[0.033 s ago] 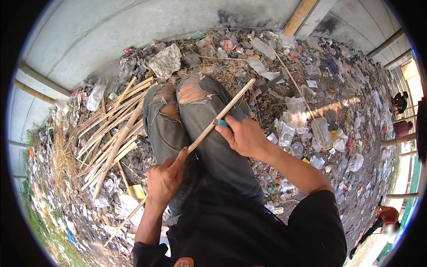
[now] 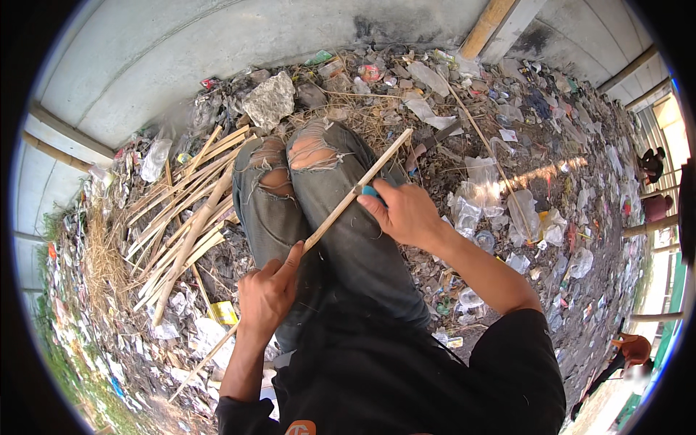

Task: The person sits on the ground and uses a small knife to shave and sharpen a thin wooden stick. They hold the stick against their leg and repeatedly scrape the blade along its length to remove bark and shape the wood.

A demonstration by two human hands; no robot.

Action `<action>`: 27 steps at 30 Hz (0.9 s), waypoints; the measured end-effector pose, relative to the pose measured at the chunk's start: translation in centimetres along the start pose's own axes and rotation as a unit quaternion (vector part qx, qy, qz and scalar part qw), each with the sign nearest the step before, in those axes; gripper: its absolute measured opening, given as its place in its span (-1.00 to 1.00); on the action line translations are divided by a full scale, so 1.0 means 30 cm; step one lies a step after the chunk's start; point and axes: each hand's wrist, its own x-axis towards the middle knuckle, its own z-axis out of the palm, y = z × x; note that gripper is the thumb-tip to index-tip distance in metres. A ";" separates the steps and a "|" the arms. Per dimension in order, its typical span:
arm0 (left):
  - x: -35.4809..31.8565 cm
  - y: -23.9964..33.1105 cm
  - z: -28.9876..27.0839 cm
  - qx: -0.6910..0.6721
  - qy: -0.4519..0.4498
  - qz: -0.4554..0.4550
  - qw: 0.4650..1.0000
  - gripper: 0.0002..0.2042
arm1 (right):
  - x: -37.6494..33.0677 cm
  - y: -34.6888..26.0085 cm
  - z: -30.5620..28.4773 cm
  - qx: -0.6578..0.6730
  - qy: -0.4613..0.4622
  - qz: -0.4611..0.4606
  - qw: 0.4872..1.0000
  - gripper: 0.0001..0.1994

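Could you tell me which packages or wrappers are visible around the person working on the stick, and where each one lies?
Yellow packet: flat, squarish, on the ground left of the left hand.
Green wrapper: crumpled, by the concrete wall at the top.
Red-and-white wrapper: small, crumpled, near the wall, right of the green one.
Clear plastic bags: several, crumpled, on the ground beyond the right hand.
No signs or screens show.

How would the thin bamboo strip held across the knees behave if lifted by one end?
The bamboo strip looks long, thin and straight between the left hand and right hand, so probably light and fairly stiff, with some springy flex. Being flat and slender, it likely would not roll, but might snap if bent hard.
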 end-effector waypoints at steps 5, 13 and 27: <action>-0.033 -0.021 -0.014 0.008 0.000 0.008 1.000 -0.49 | 0.079 0.647 -0.117 0.062 0.289 0.237 0.925 -0.33; -0.033 0.007 0.031 0.057 0.035 0.003 0.998 -0.50 | 0.121 0.158 -0.017 0.462 0.151 0.209 0.849 -0.62; -0.017 0.002 0.038 -0.080 0.059 -0.050 0.994 -0.69 | 0.089 0.152 0.021 0.457 0.149 0.160 0.862 -0.61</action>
